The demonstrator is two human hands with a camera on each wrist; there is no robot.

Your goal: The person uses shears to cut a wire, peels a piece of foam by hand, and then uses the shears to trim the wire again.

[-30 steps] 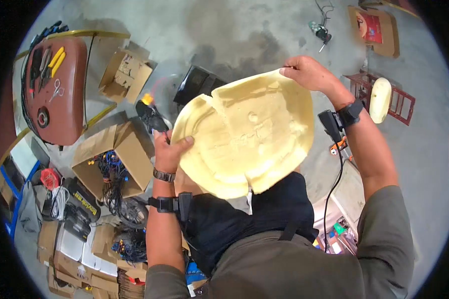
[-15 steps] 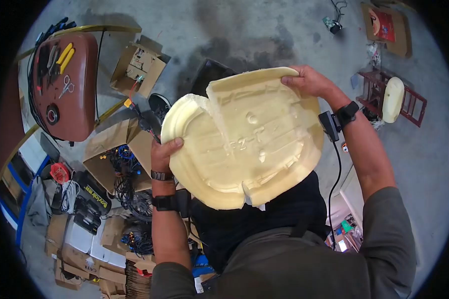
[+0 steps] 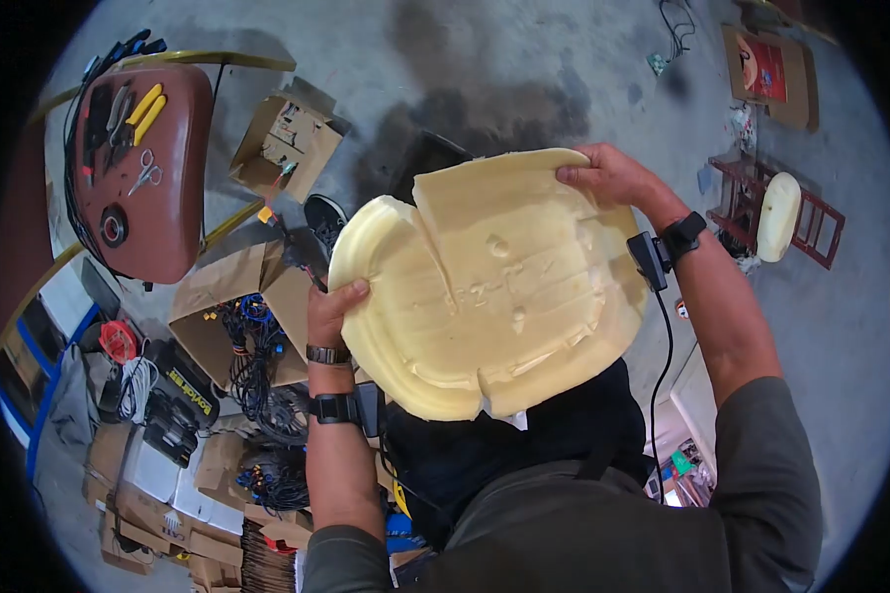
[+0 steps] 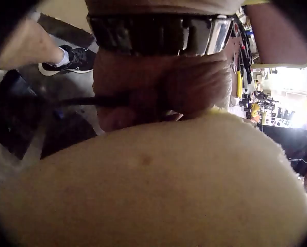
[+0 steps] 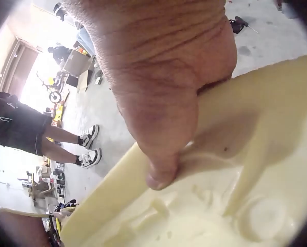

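A wide, shallow piece of yellow foam (image 3: 494, 287) is held up over the person's lap, its moulded face upward. One long split runs in from its upper edge and a short one from its lower edge. The left hand (image 3: 334, 314) grips the left rim, thumb on top, fingers hidden beneath. At the upper right corner the right hand (image 3: 613, 178) pinches the rim; in the right wrist view its thumb (image 5: 164, 170) presses on the inner face. The left wrist view shows the foam's underside (image 4: 153, 185) against the left hand (image 4: 158, 98).
A brown padded seat (image 3: 158, 217) with pliers and scissors stands at left. Cardboard boxes (image 3: 203, 306) with cables lie below it. At right, an oblong foam piece (image 3: 780, 217) lies on a dark red frame (image 3: 819, 232). Another person's legs (image 5: 61, 146) stand nearby.
The foam has swung from a steeper tilt to a flatter one and moved slightly down and right. Both hands have kept their grip on its rim.
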